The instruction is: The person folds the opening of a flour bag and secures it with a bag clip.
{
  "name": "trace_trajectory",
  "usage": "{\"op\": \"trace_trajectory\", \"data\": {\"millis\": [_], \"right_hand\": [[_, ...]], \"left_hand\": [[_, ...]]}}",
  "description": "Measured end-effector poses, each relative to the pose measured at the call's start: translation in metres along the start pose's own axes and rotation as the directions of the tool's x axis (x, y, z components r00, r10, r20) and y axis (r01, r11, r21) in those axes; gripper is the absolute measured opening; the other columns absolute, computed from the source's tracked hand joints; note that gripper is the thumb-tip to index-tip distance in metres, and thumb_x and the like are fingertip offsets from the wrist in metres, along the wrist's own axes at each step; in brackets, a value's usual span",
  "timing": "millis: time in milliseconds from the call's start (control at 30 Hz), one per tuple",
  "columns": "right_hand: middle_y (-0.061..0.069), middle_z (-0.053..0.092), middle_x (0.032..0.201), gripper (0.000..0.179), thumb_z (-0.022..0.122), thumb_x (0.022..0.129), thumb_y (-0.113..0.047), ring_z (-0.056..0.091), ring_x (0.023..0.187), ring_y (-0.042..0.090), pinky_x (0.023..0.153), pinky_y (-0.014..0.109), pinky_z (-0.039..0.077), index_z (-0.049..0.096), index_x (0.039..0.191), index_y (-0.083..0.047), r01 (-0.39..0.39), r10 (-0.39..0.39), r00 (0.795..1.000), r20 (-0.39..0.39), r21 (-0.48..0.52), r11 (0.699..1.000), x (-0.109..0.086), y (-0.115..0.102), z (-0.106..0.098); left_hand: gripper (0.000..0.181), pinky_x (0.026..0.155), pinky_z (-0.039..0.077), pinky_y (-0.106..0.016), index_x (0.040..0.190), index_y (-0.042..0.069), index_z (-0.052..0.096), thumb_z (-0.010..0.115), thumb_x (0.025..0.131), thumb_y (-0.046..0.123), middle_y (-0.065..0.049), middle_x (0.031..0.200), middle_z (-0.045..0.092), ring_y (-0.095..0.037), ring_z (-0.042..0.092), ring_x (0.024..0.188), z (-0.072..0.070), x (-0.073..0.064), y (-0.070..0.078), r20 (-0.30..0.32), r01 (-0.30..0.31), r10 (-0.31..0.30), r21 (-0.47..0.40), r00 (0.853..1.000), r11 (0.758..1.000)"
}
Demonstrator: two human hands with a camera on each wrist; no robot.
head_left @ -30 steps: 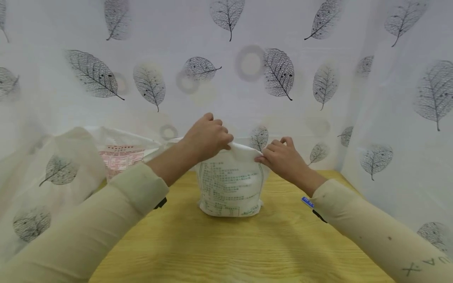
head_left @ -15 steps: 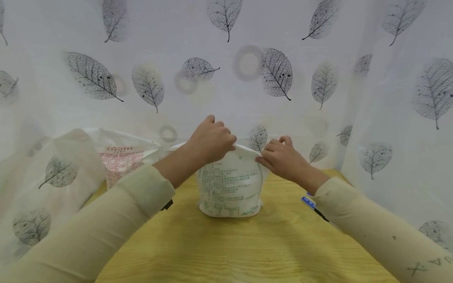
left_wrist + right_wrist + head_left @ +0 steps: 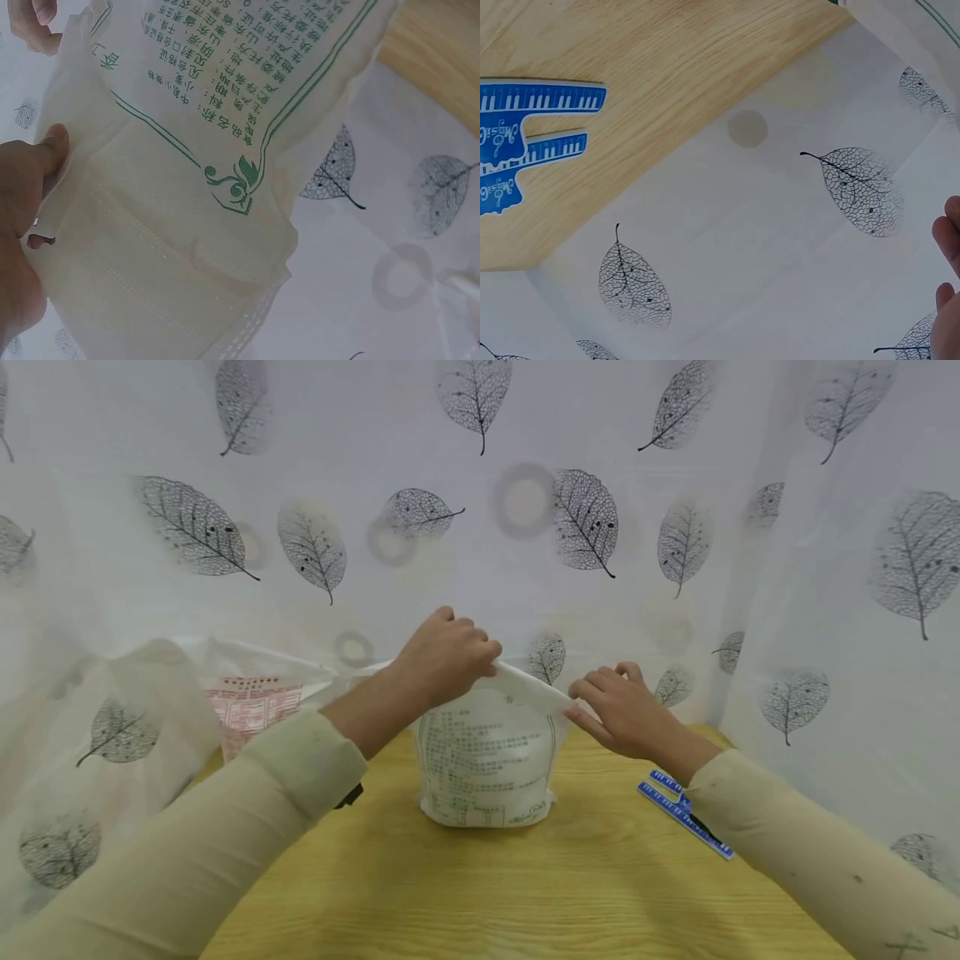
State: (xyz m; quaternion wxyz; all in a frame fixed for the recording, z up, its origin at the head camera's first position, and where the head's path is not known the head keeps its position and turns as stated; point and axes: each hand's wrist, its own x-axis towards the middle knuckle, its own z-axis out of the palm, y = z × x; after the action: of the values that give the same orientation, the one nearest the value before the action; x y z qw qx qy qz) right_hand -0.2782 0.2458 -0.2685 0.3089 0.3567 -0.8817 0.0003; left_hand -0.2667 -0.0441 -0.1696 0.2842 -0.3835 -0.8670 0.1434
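A white woven flour bag with green print stands upright on the table in the head view. My left hand pinches its top edge and holds it raised. In the left wrist view, the left thumb and fingers grip the folded rim of the bag. My right hand is at the bag's upper right corner, fingers spread and thumb tip close to the cloth. The right wrist view shows only some right fingers, with a gap to the thumb. Whether they touch the bag is hard to tell.
Blue flat pieces with piano-key print lie on the wooden table under my right forearm. Another bag with red print stands at the left behind my left arm. A leaf-patterned curtain encloses the back and sides.
My right hand has loosened from the bag's corner and moved slightly right and down, uncovering more of the blue pieces. My left hand shifted slightly right, still pinching the rim.
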Motion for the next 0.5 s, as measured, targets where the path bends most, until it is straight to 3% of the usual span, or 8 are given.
{"op": "trace_trajectory", "data": {"millis": [200,300,400,500], "right_hand": [[0.007,0.068,0.104,0.029,0.049,0.104,-0.034,0.060,0.100,0.028,0.092,0.057,0.037,0.067,0.110,-0.011,-0.083,0.087,0.993,0.075,-0.053,0.995,-0.021,0.014,0.000],[0.007,0.068,0.101,0.030,0.050,0.104,-0.034,0.062,0.096,0.027,0.087,0.055,0.040,0.066,0.109,-0.010,-0.147,0.160,0.973,0.166,-0.093,0.985,-0.031,0.020,0.001],[0.004,0.066,0.089,0.029,0.050,0.104,-0.036,0.061,0.083,0.023,0.080,0.054,0.042,0.065,0.103,-0.011,-0.217,0.249,0.917,0.310,-0.134,0.967,-0.043,0.026,0.002],[-0.001,0.061,0.080,0.027,0.051,0.104,-0.036,0.057,0.073,0.019,0.074,0.054,0.042,0.062,0.096,-0.013,-0.283,0.327,0.828,0.456,-0.164,0.945,-0.057,0.033,0.003]], "left_hand": [[0.022,0.075,0.048,-0.034,0.106,0.015,0.071,0.063,0.098,0.034,-0.001,0.091,0.073,-0.020,0.065,0.080,-0.001,0.000,0.000,0.027,0.000,0.000,-0.002,1.000,1.000],[0.022,0.077,0.048,-0.034,0.107,0.015,0.071,0.064,0.098,0.033,-0.001,0.091,0.073,-0.020,0.064,0.080,-0.001,-0.001,0.000,0.026,-0.001,0.001,-0.005,1.000,1.000],[0.021,0.077,0.048,-0.034,0.106,0.015,0.071,0.065,0.097,0.033,-0.001,0.092,0.073,-0.020,0.064,0.080,0.000,-0.001,0.000,0.017,-0.005,0.005,-0.010,1.000,1.000],[0.021,0.077,0.048,-0.034,0.107,0.015,0.072,0.066,0.097,0.033,-0.001,0.092,0.073,-0.019,0.064,0.080,0.001,-0.002,0.000,0.009,-0.009,0.009,-0.014,1.000,1.000]]}}
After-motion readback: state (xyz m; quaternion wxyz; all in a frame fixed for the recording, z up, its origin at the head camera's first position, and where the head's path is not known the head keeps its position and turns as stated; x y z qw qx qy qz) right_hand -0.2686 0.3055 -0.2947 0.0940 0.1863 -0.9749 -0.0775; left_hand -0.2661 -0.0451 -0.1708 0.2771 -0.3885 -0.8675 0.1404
